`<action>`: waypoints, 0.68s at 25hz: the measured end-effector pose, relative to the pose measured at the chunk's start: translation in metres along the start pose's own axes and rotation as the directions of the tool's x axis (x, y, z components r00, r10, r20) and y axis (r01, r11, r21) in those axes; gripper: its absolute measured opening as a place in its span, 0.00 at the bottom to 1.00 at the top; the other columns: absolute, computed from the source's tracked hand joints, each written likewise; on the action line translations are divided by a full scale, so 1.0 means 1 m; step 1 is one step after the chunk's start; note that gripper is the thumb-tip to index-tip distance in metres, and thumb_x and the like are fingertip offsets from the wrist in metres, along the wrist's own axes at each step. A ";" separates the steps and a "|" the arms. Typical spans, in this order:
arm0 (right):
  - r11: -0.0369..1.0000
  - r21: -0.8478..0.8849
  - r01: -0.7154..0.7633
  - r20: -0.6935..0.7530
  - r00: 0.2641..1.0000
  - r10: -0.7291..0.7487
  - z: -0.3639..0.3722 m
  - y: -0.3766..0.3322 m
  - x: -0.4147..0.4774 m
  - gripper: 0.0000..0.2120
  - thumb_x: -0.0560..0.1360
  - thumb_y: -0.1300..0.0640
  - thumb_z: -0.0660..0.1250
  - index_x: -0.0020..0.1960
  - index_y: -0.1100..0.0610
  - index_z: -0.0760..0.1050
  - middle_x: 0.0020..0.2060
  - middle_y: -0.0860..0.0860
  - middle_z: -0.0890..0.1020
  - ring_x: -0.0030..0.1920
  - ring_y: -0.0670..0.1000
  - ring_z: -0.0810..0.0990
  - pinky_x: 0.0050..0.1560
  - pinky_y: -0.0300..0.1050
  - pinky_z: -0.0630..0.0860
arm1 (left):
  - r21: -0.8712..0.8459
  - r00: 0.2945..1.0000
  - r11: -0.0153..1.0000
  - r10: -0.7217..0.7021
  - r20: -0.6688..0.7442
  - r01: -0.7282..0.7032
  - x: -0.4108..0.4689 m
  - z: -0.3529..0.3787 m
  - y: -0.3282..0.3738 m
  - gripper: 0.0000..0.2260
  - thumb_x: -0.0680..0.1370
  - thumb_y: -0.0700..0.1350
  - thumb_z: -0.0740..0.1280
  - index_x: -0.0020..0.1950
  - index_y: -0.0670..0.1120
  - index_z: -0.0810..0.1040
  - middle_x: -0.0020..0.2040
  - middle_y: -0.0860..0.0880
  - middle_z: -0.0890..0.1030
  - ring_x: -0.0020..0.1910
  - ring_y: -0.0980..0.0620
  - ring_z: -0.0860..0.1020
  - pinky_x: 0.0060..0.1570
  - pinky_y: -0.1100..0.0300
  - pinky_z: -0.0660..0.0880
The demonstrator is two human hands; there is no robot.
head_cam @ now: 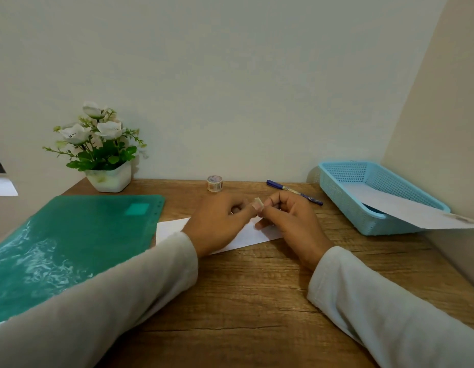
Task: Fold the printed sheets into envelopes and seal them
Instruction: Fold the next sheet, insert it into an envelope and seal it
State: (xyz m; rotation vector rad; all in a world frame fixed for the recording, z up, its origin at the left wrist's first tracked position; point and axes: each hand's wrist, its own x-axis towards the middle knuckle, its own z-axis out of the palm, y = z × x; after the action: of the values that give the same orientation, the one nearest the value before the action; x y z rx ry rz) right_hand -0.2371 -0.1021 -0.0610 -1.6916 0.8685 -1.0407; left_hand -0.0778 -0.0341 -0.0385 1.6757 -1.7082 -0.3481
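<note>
A folded white sheet [246, 235] lies on the wooden desk [257, 301] in the middle, partly hidden under both hands. Above it, my left hand [217, 224] and my right hand [291, 221] meet and together pinch a small piece of patterned tape [258, 203] between their fingertips. The tape roll [215, 183] stands upright near the wall, behind the hands. A second folded white sheet [406, 205] sticks out of the light blue basket [337, 189] at the right.
A green plastic folder [71, 248] covers the desk's left side. A white pot of artificial flowers [103, 155] stands at the back left. A blue pen [294, 192] lies between the tape roll and the basket. Walls close in behind and at the right.
</note>
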 end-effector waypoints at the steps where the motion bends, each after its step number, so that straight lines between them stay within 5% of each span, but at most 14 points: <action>1: 1.000 -0.020 0.021 0.001 1.000 -0.021 0.001 0.001 -0.001 0.07 0.76 0.58 0.73 0.48 0.62 0.80 0.42 0.56 0.86 0.41 0.54 0.87 0.51 0.55 0.83 | -0.059 1.000 0.998 0.005 -0.002 -0.006 -0.001 0.002 -0.002 0.16 0.80 0.60 0.62 0.45 0.51 0.83 0.39 0.51 0.83 0.40 0.53 0.79 0.44 0.50 0.79; 8: 0.966 -0.207 0.157 0.051 0.987 -0.150 0.004 0.002 -0.004 0.04 0.76 0.62 0.71 0.46 0.53 0.81 0.39 0.49 0.85 0.42 0.55 0.84 0.47 0.57 0.83 | -0.244 0.999 0.969 0.038 -0.006 -0.038 -0.001 0.010 -0.017 0.16 0.79 0.60 0.64 0.46 0.51 0.85 0.40 0.48 0.84 0.42 0.46 0.81 0.45 0.40 0.78; 14: 0.979 -0.148 0.138 0.040 0.990 -0.134 0.002 0.006 -0.001 0.02 0.75 0.59 0.73 0.47 0.53 0.82 0.43 0.50 0.85 0.43 0.56 0.85 0.48 0.60 0.82 | -0.355 0.998 0.933 -0.069 0.004 0.066 0.002 0.010 -0.023 0.10 0.81 0.48 0.66 0.46 0.47 0.85 0.41 0.50 0.85 0.36 0.60 0.80 0.36 0.68 0.74; 17: 0.978 -0.142 0.154 -0.002 0.988 -0.156 0.000 0.006 0.000 0.04 0.75 0.59 0.75 0.48 0.53 0.82 0.42 0.50 0.85 0.42 0.56 0.85 0.45 0.52 0.84 | -0.354 0.998 0.933 -0.063 0.025 0.067 0.001 0.011 -0.022 0.10 0.81 0.48 0.66 0.47 0.47 0.85 0.41 0.52 0.85 0.37 0.62 0.80 0.38 0.68 0.75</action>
State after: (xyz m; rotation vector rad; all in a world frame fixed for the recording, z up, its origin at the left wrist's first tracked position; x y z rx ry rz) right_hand -0.2374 -0.1039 -0.0666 -1.8990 0.8459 -1.1173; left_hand -0.0677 -0.0408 -0.0599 1.4658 -1.4950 -0.6592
